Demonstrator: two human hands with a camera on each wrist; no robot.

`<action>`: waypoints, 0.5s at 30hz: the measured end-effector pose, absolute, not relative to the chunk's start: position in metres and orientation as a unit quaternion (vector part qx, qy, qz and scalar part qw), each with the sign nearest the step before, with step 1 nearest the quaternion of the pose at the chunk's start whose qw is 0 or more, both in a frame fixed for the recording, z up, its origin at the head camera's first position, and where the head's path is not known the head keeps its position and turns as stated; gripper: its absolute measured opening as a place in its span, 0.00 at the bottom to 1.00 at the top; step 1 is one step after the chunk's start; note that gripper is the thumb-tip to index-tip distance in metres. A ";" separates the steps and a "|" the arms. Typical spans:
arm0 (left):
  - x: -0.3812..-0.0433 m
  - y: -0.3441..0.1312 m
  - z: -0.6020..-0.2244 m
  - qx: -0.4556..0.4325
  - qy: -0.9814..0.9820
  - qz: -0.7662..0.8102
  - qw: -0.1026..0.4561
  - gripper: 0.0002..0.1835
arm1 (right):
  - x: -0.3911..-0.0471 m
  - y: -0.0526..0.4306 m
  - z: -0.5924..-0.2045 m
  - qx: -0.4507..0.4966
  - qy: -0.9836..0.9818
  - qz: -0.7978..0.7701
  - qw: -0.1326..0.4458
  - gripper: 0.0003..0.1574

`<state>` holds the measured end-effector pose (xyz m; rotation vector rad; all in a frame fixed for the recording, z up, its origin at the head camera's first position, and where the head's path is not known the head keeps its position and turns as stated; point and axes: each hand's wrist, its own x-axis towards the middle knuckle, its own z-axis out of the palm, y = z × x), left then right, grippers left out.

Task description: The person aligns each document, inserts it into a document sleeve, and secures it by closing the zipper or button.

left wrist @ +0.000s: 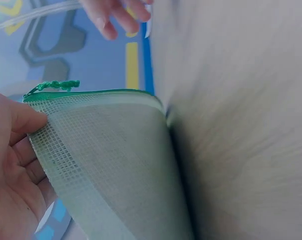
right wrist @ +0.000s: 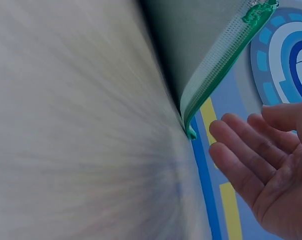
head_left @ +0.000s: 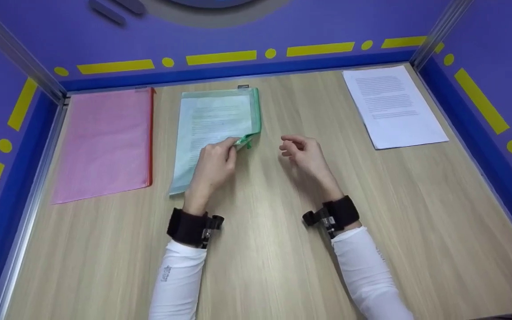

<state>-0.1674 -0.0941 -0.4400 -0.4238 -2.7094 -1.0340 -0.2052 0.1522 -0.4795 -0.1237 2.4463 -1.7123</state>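
Note:
A green mesh zipper pouch (head_left: 220,106) with a printed sheet inside lies left of the table's middle. My left hand (head_left: 214,164) pinches its near right corner between thumb and fingers and bends that corner up off the table. At the pinched corner, a green braided zipper pull (left wrist: 55,86) dangles in the left wrist view. The green zipper edge (right wrist: 231,65) curves upward in the right wrist view. My right hand (head_left: 305,155) hovers just right of the pouch, fingers loosely bent and holding nothing; its palm and fingers (right wrist: 246,150) show in the right wrist view.
A pink zipper pouch (head_left: 105,142) with a red edge lies at the left. Printed white paper (head_left: 394,106) lies at the back right. Blue-purple walls with yellow marks (head_left: 220,58) border the wooden table (head_left: 256,266) at the back and sides.

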 end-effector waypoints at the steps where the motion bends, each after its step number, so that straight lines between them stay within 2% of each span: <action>1: -0.167 -0.096 -0.440 -0.141 -0.917 -0.355 0.112 0.15 | -0.205 0.150 -0.479 -0.045 0.816 -0.572 0.072 0.21; 5: -0.165 -0.100 -0.444 -0.142 -0.915 -0.356 0.126 0.14 | -0.204 0.143 -0.478 -0.061 0.810 -0.580 0.060 0.21; 15: -0.164 -0.095 -0.458 -0.159 -0.919 -0.346 0.101 0.11 | -0.198 0.130 -0.479 -0.118 0.813 -0.566 0.072 0.26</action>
